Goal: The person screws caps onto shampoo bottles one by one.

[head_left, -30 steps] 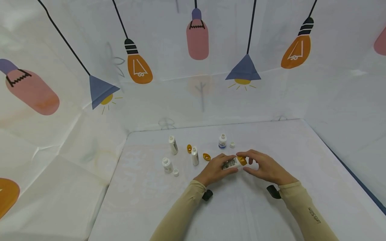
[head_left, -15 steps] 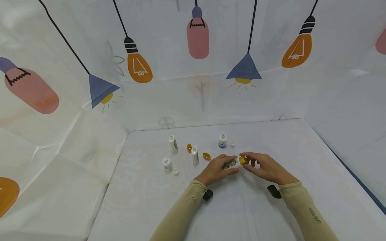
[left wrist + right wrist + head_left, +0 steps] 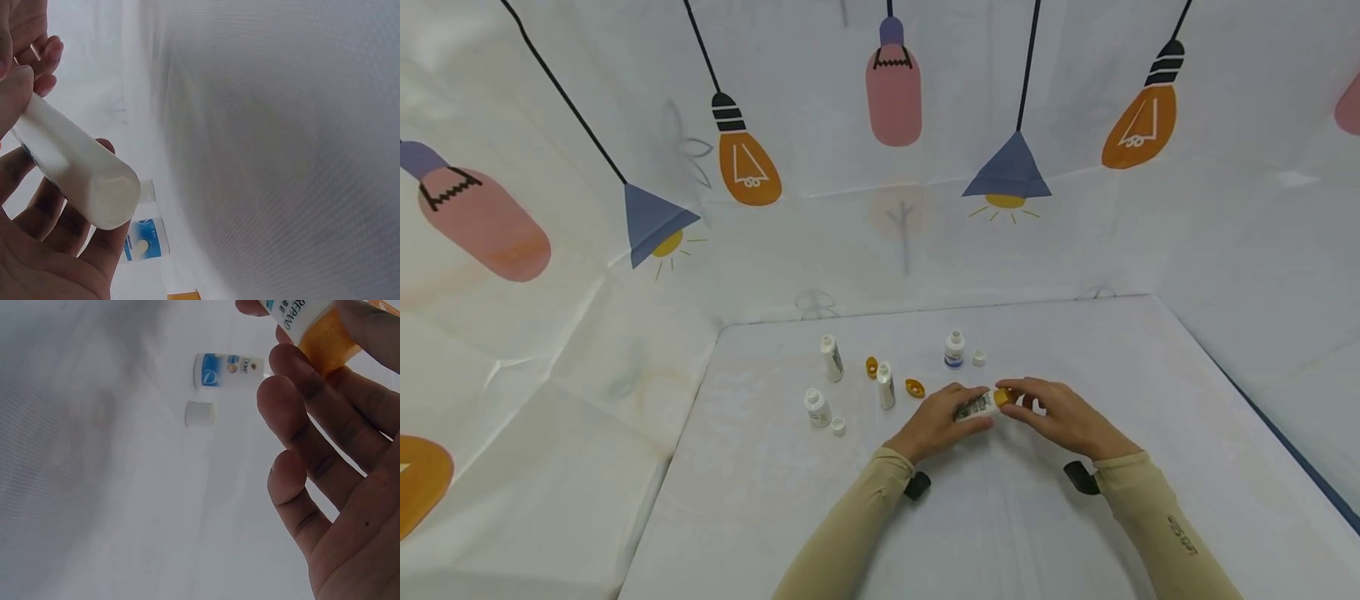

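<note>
My left hand (image 3: 936, 423) grips a small white bottle (image 3: 81, 162) with printing on its side, tilted so its base faces the left wrist camera. At the bottle's other end sits an orange cap (image 3: 328, 342). The thumb and fingers of my right hand (image 3: 1060, 417) pinch that cap, while its lower fingers curl loosely below in the right wrist view. Just beyond the hands stands an uncapped white and blue bottle (image 3: 954, 350), with a white cap (image 3: 978, 358) beside it. An orange cap (image 3: 914, 388) lies left of the held bottle.
To the left stand several uncapped white bottles: a slim bottle (image 3: 886, 386), another slim bottle (image 3: 832, 358) farther back and a wider bottle (image 3: 817, 407). A white cap (image 3: 838, 427) and an orange cap (image 3: 872, 367) lie among them. A printed sheet (image 3: 850, 250) walls the table's back.
My right fingers have closed in on the orange cap, which has turned and now sits in line with the bottle. The left hand keeps its grip; the standing bottles stay put.
</note>
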Motion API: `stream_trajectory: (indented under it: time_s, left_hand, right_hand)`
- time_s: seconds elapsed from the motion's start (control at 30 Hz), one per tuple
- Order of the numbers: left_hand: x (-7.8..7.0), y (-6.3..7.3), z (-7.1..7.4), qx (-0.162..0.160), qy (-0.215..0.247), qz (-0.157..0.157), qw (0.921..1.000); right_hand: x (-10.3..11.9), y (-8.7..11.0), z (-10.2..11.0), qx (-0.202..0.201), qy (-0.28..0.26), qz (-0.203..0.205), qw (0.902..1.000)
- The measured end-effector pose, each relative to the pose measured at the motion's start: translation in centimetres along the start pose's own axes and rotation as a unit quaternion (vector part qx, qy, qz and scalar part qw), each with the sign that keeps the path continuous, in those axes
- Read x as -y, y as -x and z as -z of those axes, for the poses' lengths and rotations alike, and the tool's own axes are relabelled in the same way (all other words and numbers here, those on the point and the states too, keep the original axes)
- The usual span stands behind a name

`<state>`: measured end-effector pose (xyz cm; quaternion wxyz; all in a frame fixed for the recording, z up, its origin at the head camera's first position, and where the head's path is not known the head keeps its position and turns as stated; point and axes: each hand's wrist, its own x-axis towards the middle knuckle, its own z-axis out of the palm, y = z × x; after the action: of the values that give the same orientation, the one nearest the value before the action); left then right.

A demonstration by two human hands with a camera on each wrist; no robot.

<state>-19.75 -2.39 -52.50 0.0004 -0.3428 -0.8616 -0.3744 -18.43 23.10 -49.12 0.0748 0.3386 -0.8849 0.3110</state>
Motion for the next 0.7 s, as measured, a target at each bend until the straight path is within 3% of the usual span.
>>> stream_trajectory:
  time_s: [0.47,0.7]
  left_hand:
    - [-0.44,-0.17,-0.04,-0.020,-0.001,-0.009,0.9998]
    - [-0.42,-0.19,-0.40,-0.028,-0.005,0.002,0.9996]
  right_hand:
    - [0.31,-0.34,-0.42,0.011,-0.040,-0.068,0.9968]
    - [0.50,-0.40,-0.82,0.000,-0.046,-0.076,0.9961]
